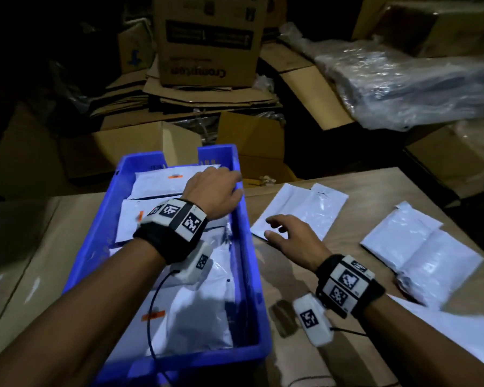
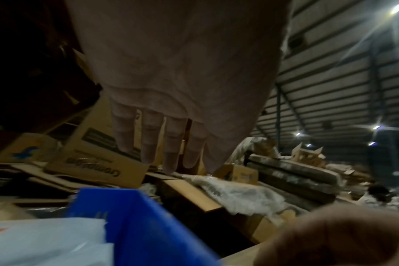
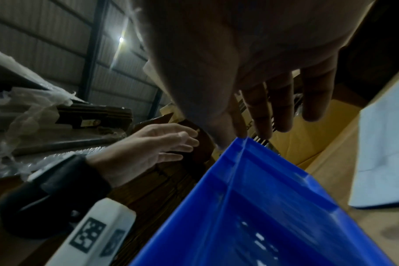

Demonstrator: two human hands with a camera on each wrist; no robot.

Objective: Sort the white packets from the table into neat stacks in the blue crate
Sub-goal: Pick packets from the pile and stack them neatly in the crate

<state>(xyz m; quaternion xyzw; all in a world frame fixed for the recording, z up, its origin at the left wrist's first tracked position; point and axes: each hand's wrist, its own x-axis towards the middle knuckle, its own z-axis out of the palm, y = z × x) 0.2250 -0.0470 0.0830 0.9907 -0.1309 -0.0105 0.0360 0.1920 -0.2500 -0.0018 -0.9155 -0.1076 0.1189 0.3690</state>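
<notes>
white packet point(image 1: 299, 210) right of the blue crate point(image 1: 250, 263): slide the empty, spread right hand point(image 1: 292, 241) under its edge; left hand point(image 1: 215, 191), flat and empty, steadies stacks.

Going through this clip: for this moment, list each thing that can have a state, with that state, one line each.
Blue crate: on the table, partly filled with white packets.
Packets in the crate: lying flat, overlapping.
Packets on the table: flat, not yet sorted.
Second pile of packets: on the table, farther right.
Left hand: over the crate's far end, fingers straight, holding nothing.
Right hand: fingers spread over the table packets.
</notes>
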